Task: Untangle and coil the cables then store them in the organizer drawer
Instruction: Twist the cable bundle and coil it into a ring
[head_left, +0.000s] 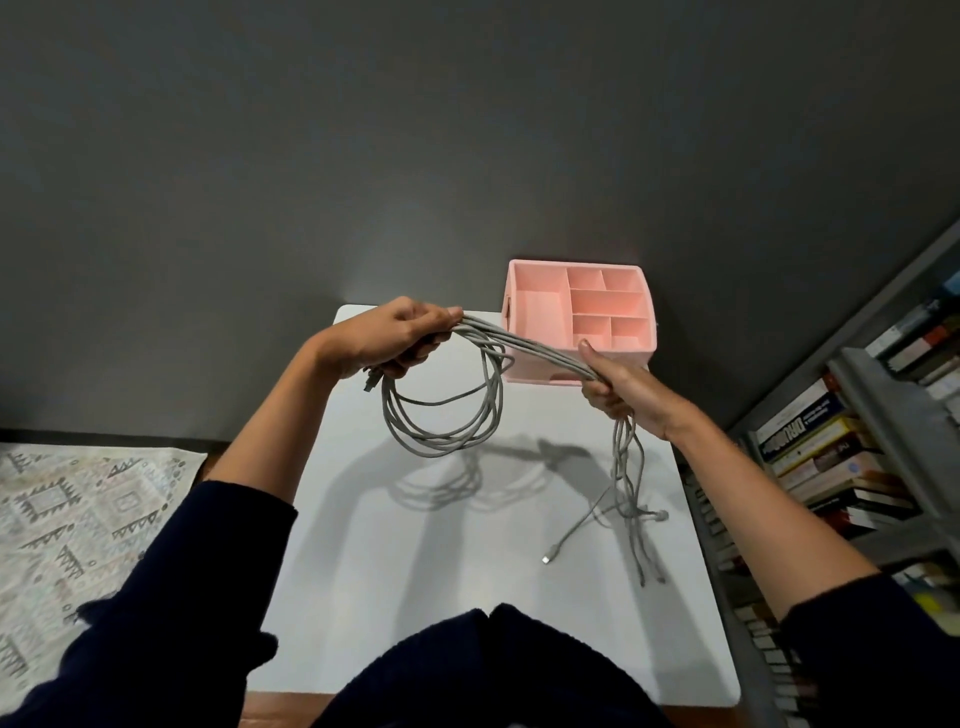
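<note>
Grey cables (535, 349), too bunched to count, stretched between two hands, left (384, 338) and right (621, 387) both gripping them, one pink organizer (636, 358) at one o'clock.

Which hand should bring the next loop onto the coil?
The right hand: it grips the loose gray cables whose tails trail to the table, while the left hand is busy holding the finished loops.

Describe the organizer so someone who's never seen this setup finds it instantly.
Start at the white table. At its far right corner stands the pink organizer, just beyond the right hand gripping the grey cables. It is the only pink thing there, an open-topped box split into several compartments.
</note>
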